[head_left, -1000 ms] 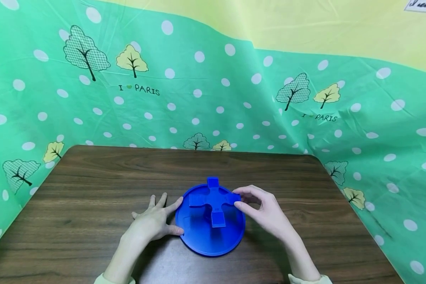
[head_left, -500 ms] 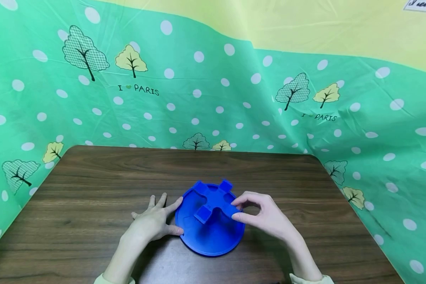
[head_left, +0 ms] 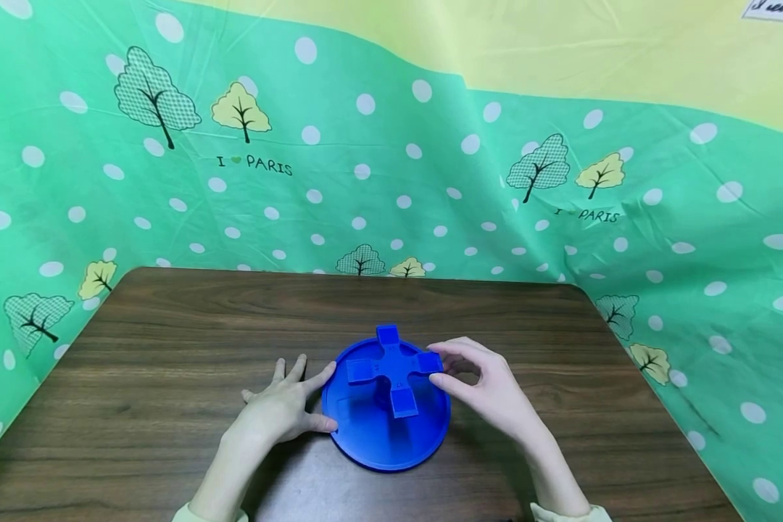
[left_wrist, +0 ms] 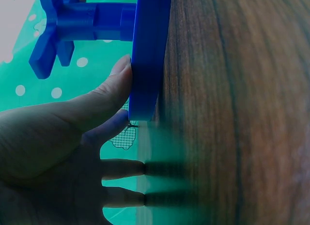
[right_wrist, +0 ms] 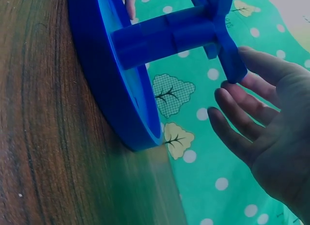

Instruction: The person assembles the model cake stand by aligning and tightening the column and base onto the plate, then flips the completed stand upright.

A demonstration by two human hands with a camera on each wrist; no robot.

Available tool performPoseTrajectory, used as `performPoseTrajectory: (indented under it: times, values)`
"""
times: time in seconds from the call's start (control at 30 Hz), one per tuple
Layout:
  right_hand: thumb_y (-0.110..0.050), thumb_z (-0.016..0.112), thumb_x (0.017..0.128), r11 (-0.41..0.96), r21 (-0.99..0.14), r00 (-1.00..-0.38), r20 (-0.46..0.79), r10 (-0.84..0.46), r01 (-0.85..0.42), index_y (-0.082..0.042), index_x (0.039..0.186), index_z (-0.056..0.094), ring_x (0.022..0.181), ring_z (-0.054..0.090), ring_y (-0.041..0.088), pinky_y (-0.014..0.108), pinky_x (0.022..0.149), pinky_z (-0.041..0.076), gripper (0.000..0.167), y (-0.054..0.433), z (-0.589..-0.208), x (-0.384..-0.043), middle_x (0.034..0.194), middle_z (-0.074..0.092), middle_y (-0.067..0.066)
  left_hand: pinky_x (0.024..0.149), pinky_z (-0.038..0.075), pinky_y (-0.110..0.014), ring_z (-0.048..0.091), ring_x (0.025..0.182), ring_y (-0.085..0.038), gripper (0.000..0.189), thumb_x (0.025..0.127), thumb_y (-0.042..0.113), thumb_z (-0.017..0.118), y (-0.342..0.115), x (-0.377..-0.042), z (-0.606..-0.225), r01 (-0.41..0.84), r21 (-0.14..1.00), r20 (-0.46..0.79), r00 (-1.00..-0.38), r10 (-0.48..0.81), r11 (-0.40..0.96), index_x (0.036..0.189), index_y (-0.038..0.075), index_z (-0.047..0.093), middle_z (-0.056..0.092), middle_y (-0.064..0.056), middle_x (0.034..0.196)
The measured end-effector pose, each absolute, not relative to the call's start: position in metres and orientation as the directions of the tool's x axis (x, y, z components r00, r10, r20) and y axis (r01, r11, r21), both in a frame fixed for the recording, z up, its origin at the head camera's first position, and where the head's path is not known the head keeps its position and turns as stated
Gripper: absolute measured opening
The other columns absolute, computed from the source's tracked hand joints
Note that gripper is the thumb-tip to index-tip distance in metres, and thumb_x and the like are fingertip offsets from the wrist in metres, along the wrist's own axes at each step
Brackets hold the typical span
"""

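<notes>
A blue round base (head_left: 365,442) with a raised rim lies flat on the wooden table. From it rises a blue post (right_wrist: 164,34), topped by a blue cross-shaped piece (head_left: 394,368) with flared, bent-down arms. My right hand (head_left: 486,380) pinches the end of the cross's right arm between thumb and fingers; in the right wrist view its other fingers are loosely bent below. At the base's left edge, the thumb and index finger of my left hand (head_left: 277,409) touch the rim. Its remaining fingers spread out straight, their tips on the table in the left wrist view.
The brown wooden table (head_left: 170,348) extends around the base on all sides. Behind and beside it hangs a green and yellow cloth (head_left: 391,167) with white dots and printed trees. A white label (head_left: 779,10) shows at the top right.
Half a second ago the cross stood diagonally, with my right hand lower; now its arms point roughly up, down and sideways again. My left hand and the base have stayed put.
</notes>
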State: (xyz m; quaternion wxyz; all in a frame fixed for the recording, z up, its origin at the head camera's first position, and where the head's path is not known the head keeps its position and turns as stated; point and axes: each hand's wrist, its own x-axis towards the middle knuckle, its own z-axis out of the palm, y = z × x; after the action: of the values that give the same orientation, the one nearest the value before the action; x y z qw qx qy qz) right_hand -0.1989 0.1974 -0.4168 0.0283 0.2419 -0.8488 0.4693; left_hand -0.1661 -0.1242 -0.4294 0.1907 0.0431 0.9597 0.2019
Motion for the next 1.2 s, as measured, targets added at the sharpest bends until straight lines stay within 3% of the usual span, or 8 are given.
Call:
performPoseTrajectory:
  times: [0.27,0.57,0.9,1.2]
  values:
    - [-0.021,0.082,0.089,0.451,-0.789,-0.887,0.248,-0.39,-0.418,-0.028,0.112,0.074,0.089,0.068,0.012,0.032,0.084,0.062,0.025,0.2001,-0.4161,-0.1984,0.102,0.072,-0.009,0.098,0.019,-0.094,0.014,0.155,-0.056,0.094,0.081,0.058,0.079,-0.1246,-0.1664,-0.4304,0.0,0.405,-0.353,-0.922,0.156,0.914,0.16,0.034,0.034,0.022,-0.023,0.17]
    - [-0.019,0.084,0.087,0.442,-0.787,-0.879,0.253,-0.405,-0.43,-0.026,0.111,0.075,0.088,0.067,0.013,0.027,0.083,0.06,0.027,0.2007,-0.4148,-0.1981,0.099,0.071,-0.008,0.098,0.018,-0.095,0.014,0.155,-0.056,0.094,0.081,0.058,0.079,-0.1245,-0.1662,-0.4304,-0.004,0.407,-0.355,-0.922,0.154,0.913,0.16,0.034,0.035,0.022,-0.023,0.17]
    - [-0.021,0.086,0.084,0.45,-0.796,-0.891,0.233,-0.391,-0.405,-0.027,0.107,0.076,0.088,0.069,0.017,0.035,0.084,0.062,0.026,0.1997,-0.4128,-0.1958,0.099,0.072,-0.008,0.098,0.018,-0.095,0.013,0.155,-0.057,0.094,0.081,0.057,0.079,-0.1245,-0.1664,-0.4295,0.0,0.407,-0.357,-0.92,0.16,0.913,0.16,0.034,0.034,0.021,-0.024,0.17]
    - [-0.023,0.087,0.084,0.461,-0.797,-0.902,0.229,-0.367,-0.39,-0.029,0.105,0.076,0.086,0.068,0.013,0.032,0.083,0.061,0.025,0.1983,-0.4134,-0.1952,0.095,0.072,-0.009,0.098,0.018,-0.095,0.013,0.155,-0.057,0.094,0.081,0.056,0.08,-0.1241,-0.1651,-0.4305,-0.001,0.406,-0.352,-0.923,0.155,0.914,0.16,0.034,0.034,0.022,-0.024,0.17]
